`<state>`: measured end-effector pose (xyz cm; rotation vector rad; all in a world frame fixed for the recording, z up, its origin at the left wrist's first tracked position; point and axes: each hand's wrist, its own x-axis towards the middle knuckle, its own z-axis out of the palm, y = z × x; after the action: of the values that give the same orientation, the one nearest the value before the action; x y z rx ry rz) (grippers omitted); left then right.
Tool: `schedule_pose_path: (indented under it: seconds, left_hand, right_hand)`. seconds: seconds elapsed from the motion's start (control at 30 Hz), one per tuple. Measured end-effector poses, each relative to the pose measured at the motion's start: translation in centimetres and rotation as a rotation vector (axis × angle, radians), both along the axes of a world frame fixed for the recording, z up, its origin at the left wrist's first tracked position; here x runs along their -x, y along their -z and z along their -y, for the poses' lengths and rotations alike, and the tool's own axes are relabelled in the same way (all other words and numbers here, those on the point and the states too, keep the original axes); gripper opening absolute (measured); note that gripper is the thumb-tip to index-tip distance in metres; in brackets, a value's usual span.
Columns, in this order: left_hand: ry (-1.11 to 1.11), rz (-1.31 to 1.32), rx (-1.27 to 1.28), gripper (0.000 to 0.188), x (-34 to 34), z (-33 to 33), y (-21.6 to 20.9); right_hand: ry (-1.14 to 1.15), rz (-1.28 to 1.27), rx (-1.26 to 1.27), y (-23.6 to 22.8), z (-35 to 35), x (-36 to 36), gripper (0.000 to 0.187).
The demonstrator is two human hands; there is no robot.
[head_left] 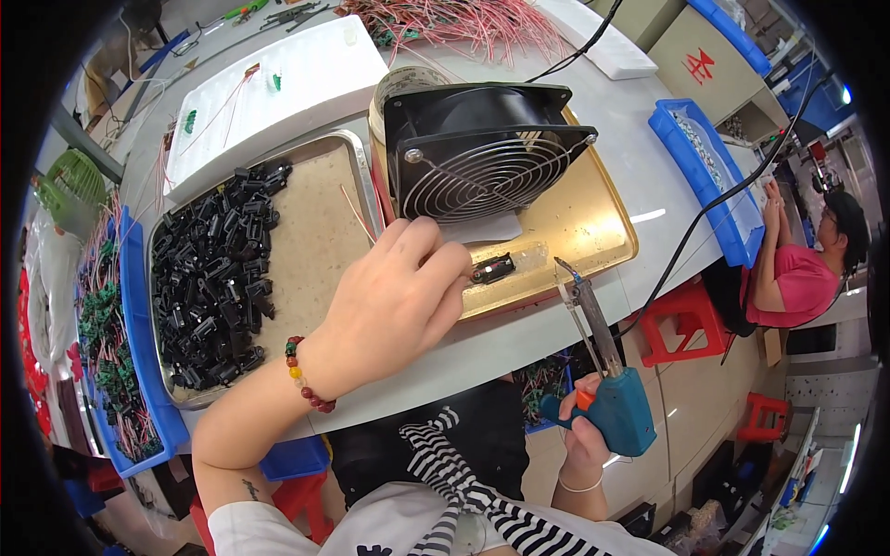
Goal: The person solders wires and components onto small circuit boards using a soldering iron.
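My left hand [394, 292] reaches over the near edge of the gold tray [593, 213], its fingers curled in a pinch. What they hold is hidden behind the knuckles. Right beside the fingers, a small black plastic part [493, 269] lies on the tray; I cannot tell whether they touch it. Thin pinkish wires [356, 213] stick up just behind this hand. In my right hand [586, 440] is a teal soldering gun [626, 412] with an orange trigger, gripped by its handle. Its metal tip [567, 269] points up over the tray's near edge, right of the black part.
A black fan with wire guard [491, 176] stands on the gold tray. Left, a metal tray [315, 195] holds many black parts [218, 269]. Beyond are a white foam tray [306, 74] and bundled red wires [454, 23]. Blue bins [709, 176] flank the table; a person [802, 269] sits right.
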<state>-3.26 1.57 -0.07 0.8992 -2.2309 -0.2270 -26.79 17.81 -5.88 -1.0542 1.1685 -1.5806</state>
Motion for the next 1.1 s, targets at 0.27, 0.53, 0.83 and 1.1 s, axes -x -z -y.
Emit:
schedule_pose_path:
  seconds: [0.27, 0.53, 0.83, 1.1]
  left_hand:
    - [-0.001, 0.032, 0.01, 0.014, 0.2, -0.1, -0.5]
    - [0.014, -0.092, 0.206, 0.019, -0.1, 0.0, 0.5]
    - [-0.008, -0.049, 0.341, 0.024, -0.5, 0.4, 0.9]
    - [-0.073, -0.022, 0.296, 0.023, -0.6, 0.1, 1.0]
  right_hand:
    - [0.061, 0.04, 0.027, 0.5, 0.1, 0.3, 0.048]
    - [0.01, 0.001, 0.058, 0.9, 0.4, 0.4, 0.047]
    - [-0.013, -0.067, 0.061, 0.3, 0.8, 0.0, 0.05]
    - [0.049, -0.312, 0.021, -0.8, 0.9, -0.9, 0.03]
